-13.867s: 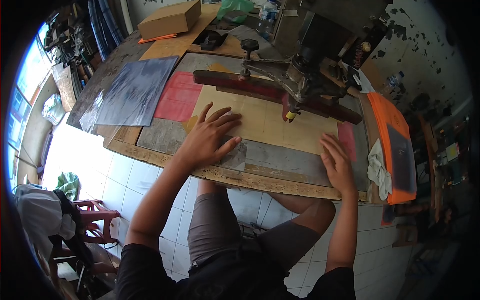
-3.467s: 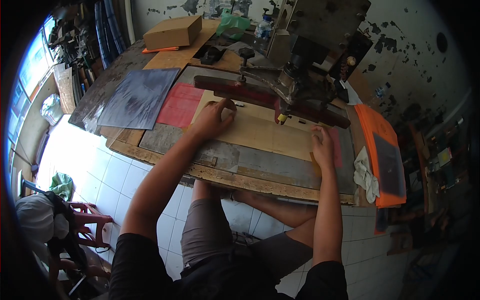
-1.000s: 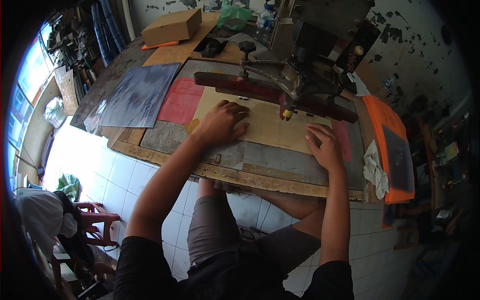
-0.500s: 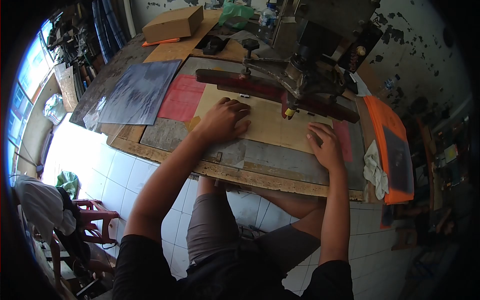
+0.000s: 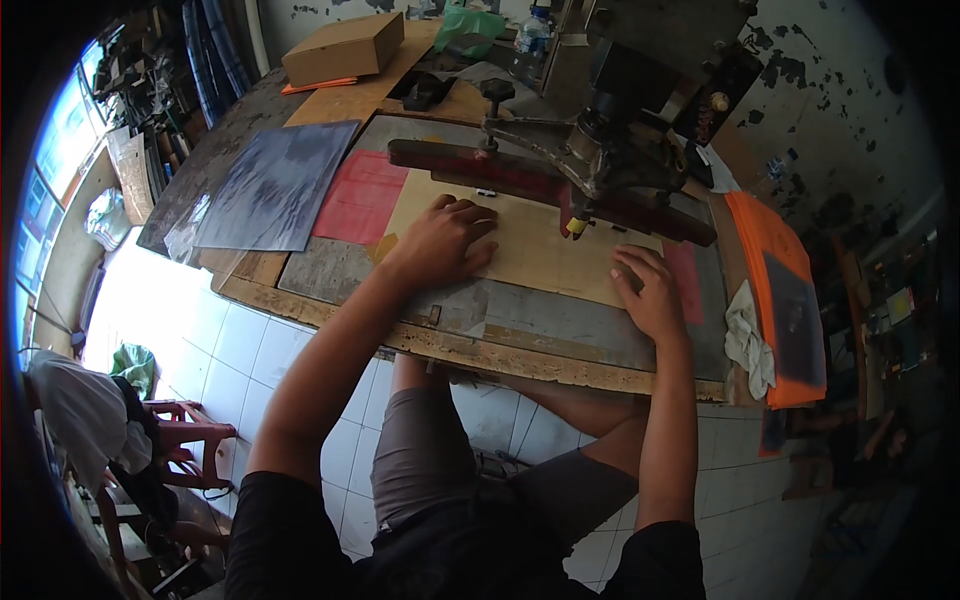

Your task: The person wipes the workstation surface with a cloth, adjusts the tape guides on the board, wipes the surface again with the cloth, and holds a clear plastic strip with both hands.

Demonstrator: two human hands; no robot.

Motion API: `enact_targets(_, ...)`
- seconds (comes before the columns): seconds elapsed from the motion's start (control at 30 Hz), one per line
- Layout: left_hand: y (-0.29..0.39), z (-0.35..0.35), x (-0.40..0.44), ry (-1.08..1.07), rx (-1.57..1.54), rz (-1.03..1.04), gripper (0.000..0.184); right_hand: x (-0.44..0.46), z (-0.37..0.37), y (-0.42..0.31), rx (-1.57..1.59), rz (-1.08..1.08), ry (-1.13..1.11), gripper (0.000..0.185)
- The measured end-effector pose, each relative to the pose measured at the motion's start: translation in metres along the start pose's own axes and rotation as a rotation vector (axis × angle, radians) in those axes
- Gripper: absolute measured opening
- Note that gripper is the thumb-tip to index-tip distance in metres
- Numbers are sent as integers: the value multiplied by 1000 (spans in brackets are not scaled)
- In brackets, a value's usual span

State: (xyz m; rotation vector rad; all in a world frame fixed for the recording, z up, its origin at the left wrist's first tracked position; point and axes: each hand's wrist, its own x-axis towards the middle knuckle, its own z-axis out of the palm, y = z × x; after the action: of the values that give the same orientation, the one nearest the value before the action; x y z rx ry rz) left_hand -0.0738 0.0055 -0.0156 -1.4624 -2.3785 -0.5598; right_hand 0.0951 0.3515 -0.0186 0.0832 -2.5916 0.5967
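My left hand (image 5: 443, 242) rests palm down on the left part of a tan sheet (image 5: 545, 250), its thumb apart from the lightly curled fingers. Near the sheet's right end lies my right hand (image 5: 648, 288), fingers bent and thumb apart, with nothing visible held. The sheet lies on a grey metal plate (image 5: 560, 325) over a red sheet (image 5: 362, 200) that shows at both ends. Above its back edge hangs a dark red press bar (image 5: 480, 165) with a yellow-tipped part (image 5: 576, 227). A small dark-and-white piece (image 5: 486, 192) sits beyond my left fingers.
A grey plastic sheet (image 5: 275, 187) lies left, a cardboard box (image 5: 343, 48) behind it. On the right are a white cloth (image 5: 748, 340) and orange sheets (image 5: 790, 310). A red stool (image 5: 190, 440) stands lower left; another person (image 5: 880, 445) is dimly visible far right.
Compared with several seconds ago, both hands lie differently on the tan sheet, and small dark pieces now show near its back edge. Over the last second, the hands have barely moved.
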Motion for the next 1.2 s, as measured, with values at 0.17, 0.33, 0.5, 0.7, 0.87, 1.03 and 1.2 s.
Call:
enact_targets(0.17,-1,1,0,22,-6,-27,41,-3,1,9,-74,54,51,32)
enact_targets(0.33,-5,7,-1,43,-12,1,42,-4,2,12,-112,61,29,36)
enact_targets(0.5,-3,3,-1,15,-33,-25,42,-3,3,15,-93,58,23,37)
enact_targets(0.7,-3,3,-1,7,-41,-33,42,-4,3,14,-78,58,34,38)
enact_targets(0.87,-2,2,-1,-10,-62,-52,43,-5,4,15,-75,61,33,37)
enact_targets(1.03,-3,1,0,-19,-74,-55,43,-4,3,15,-67,71,22,38)
enact_targets(1.2,-2,1,0,-23,-67,-61,44,-4,3,14,-100,86,10,39)
